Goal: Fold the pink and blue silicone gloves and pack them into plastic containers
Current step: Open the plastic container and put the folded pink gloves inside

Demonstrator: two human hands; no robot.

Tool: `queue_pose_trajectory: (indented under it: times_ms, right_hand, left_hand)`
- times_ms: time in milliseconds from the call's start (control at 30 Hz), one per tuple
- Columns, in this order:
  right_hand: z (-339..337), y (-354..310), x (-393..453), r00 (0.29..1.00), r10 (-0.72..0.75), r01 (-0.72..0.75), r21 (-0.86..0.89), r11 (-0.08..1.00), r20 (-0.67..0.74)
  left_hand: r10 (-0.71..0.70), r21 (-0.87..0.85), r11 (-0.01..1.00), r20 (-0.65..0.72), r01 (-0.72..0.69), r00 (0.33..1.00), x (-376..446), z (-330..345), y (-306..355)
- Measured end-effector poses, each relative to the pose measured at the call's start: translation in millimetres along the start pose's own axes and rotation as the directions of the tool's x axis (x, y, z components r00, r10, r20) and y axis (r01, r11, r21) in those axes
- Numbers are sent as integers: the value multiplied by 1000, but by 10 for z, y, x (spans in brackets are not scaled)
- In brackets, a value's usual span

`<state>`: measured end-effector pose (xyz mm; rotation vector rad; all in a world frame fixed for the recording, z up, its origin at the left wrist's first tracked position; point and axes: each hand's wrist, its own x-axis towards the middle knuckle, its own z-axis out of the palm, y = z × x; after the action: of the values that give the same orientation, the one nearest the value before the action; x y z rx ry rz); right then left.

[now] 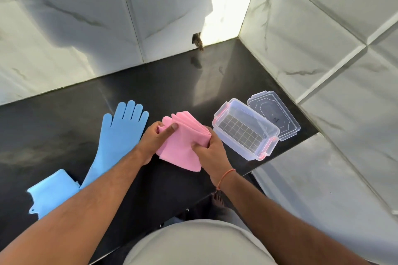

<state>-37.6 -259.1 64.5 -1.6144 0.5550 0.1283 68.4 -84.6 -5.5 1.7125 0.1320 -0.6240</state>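
Mid-frame, both hands grip the folded pink glove point(183, 140) over the black desk point(64, 118): left hand point(154, 139) pinches its upper-left corner, right hand point(207, 149) clutches the right edge. Blue gloves point(120, 133) lie flat at left. Clear container point(243, 129) sits open right of them, lid point(273, 114) just beside.

We find no text, label, brand or sign that we can read. The only candidate is a small dark embossed mark near the middle of the clear rectangular plastic lid point(274, 114), which lies flat just beyond the open clear plastic container with pink clips point(245, 129); it is too small and blurred for us to make out as letters or numbers. The raised lines around that mark form an outline pattern, not writing.
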Motion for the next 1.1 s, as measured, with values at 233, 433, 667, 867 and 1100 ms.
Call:
queue_pose_trajectory:
  times_ms: [233, 433, 667, 867, 1100]
  right_hand:
    - [-594, -566, 105, 943, -218, 241, -62, 969, 250]
    - [-1145, -589, 175, 981, -134, 112, 159, 981, 138]
    - [-1542, -308, 315, 986, 105, -69, 264, 962, -128]
    - [-1728, -148, 515, 945, 180, -163, 83, 983, -273]
    - [-1816, -5, 578, 941, 86, -179, -268, 947, -326]
  left_hand:
    - [201, -459, 888, 441, 27, 874, -88, 267, 273]
    - [252, -412, 906, 341, -97, 905, 62, 605, 797]
    - [190, -10, 982, 140, -191, 972, 356, 1159, 1210]
    - [282, 486, 831, 54, -272, 958, 555, 1489, 1296]
    - [372, 706, 616, 131, -350, 919, 599, 1634, 1264]
